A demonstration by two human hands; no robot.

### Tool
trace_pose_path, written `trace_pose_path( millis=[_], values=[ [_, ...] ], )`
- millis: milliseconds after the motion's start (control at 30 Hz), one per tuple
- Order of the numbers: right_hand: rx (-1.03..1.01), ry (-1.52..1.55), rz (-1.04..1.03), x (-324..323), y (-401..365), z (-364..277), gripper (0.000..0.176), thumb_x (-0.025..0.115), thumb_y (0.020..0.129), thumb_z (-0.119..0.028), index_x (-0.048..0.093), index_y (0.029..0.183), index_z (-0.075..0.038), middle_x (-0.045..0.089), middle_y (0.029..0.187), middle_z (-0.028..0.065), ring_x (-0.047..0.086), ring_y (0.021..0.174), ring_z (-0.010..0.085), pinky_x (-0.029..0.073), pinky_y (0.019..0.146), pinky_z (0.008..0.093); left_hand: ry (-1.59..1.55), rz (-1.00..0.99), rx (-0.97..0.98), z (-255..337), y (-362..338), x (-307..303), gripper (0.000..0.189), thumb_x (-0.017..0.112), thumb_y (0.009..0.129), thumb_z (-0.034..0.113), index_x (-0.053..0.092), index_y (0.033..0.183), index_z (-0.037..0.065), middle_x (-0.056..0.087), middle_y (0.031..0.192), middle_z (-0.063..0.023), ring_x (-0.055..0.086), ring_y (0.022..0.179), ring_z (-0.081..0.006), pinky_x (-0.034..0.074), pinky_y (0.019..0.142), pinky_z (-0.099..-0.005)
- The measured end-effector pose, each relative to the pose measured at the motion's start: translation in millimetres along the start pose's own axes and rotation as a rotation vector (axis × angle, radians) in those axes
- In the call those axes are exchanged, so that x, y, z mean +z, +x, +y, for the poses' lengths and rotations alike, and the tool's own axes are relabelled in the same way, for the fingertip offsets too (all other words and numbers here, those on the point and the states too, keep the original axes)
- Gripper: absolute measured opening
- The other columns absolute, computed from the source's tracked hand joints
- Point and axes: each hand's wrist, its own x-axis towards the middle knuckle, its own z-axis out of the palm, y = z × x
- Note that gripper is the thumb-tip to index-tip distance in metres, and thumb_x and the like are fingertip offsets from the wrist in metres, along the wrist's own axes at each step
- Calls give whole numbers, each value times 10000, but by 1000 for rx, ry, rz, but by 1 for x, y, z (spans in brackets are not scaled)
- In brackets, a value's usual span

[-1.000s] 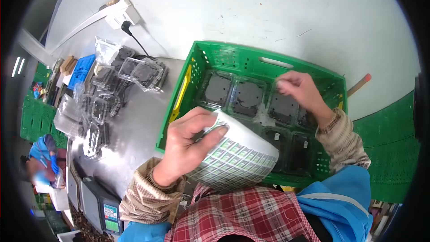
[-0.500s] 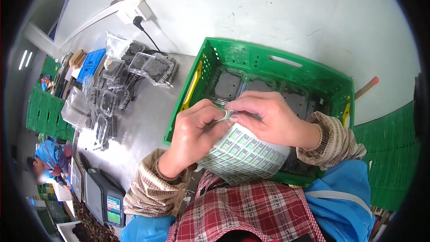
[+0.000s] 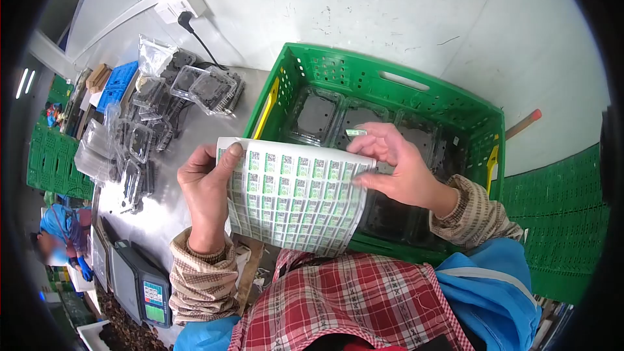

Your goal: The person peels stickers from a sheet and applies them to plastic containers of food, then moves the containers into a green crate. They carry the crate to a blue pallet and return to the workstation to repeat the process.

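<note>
My left hand [image 3: 211, 188] pinches the upper left corner of a sheet of labels [image 3: 296, 198], thumb on the front. Rows of small green and white stickers with square codes cover the sheet. A single sticker [image 3: 356, 132] sits at the index fingertip of my right hand [image 3: 400, 162]; the thumb is apart from that finger, near the sheet's right edge. Both hands are over the near left part of a green plastic crate [image 3: 403, 79]. Inside it lie clear-lidded plastic punnets [image 3: 317, 116] with dark contents, partly hidden by the sheet and my right hand.
A pile of clear and black plastic punnets [image 3: 140, 140] lies on the metal table [image 3: 172, 188] at left. Nearer me stands a digital scale [image 3: 140, 283]. A black plug [image 3: 185, 21] is in the wall socket. Another person [image 3: 65, 227] is at far left.
My left hand has moved left with the sheet, which now lies spread toward me. My right hand has drawn apart from it, a sticker now at its fingertip. The view has shifted slightly.
</note>
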Motion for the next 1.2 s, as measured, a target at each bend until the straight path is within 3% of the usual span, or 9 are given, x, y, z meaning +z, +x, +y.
trace_pose_path(
  millis=[167, 333, 567, 633, 833, 1000, 1133, 1167, 1200],
  values=[
    [218, -7, -29, -7, 4, -8, 563, 614, 781, 47, 315, 1252, -32, 587, 955, 111, 564, 909, 140, 436, 840, 303, -16, -103, 5, 5, -14, 3, 88, 664, 782, 40, 650, 841, -25, 633, 696, -38, 565, 617, -76, 436, 585, -189],
    [-44, -32, -45, 0, 13, -5, 558, 577, 812, 31, 292, 1285, -44, 608, 811, 86, 586, 798, 135, 451, 791, 288, 4, -38, -97, 1, -22, 0, 99, 658, 776, 21, 650, 860, -31, 651, 709, -54, 570, 608, -79, 442, 559, -197],
    [221, -283, -178, -15, 19, -23, 645, 612, 774, 19, 286, 1324, -64, 619, 927, 119, 601, 844, 162, 463, 802, 297, 140, -117, 57, 7, -23, -1, 73, 666, 774, 22, 645, 829, -23, 647, 701, -39, 547, 600, -55, 428, 545, -190],
    [-86, -339, -91, -12, 31, -18, 595, 583, 753, 24, 332, 1283, -73, 623, 840, 102, 607, 736, 202, 485, 701, 309, 137, -116, 37, 8, -21, 2, 75, 667, 774, 25, 645, 827, -23, 646, 698, -35, 546, 599, -54, 426, 544, -189],
    [-46, -500, -62, 2, 31, -20, 496, 561, 740, -8, 445, 1215, -90, 627, 803, 78, 624, 715, 238, 510, 597, 327, 102, -83, -49, 6, -19, 15, 91, 666, 774, 24, 649, 846, -28, 645, 711, -32, 542, 597, -54, 425, 546, -191],
    [-469, -951, -21, 10, 16, -2, 388, 598, 720, 26, 570, 1095, -64, 607, 763, 66, 608, 678, 205, 505, 588, 298, 33, -25, -210, -21, -11, 21, 113, 633, 789, 18, 649, 881, -46, 645, 746, -50, 547, 608, -63, 430, 560, -195],
    [-199, -246, 43, -15, 11, 17, 326, 595, 740, 23, 528, 1058, -1, 615, 951, 94, 616, 778, 165, 511, 620, 278, 24, 58, -233, -36, -3, 5, 127, 635, 791, 40, 627, 880, -50, 646, 786, -84, 575, 602, -98, 451, 546, -217],
    [135, 89, 22, -46, 9, 20, 241, 612, 751, -7, 555, 985, 0, 631, 901, 72, 617, 745, 136, 506, 631, 269, 64, 115, -232, -43, -3, -9, 126, 628, 796, 40, 621, 882, -52, 645, 797, -88, 580, 618, -99, 453, 559, -213],
    [384, -63, 18, -90, 6, 25, 283, 594, 774, -4, 522, 1047, 5, 626, 827, 76, 628, 706, 148, 522, 584, 265, 20, 146, -195, -46, -5, -20, 108, 626, 792, 29, 625, 872, -44, 646, 782, -84, 577, 613, -98, 453, 559, -211]
  ],
)
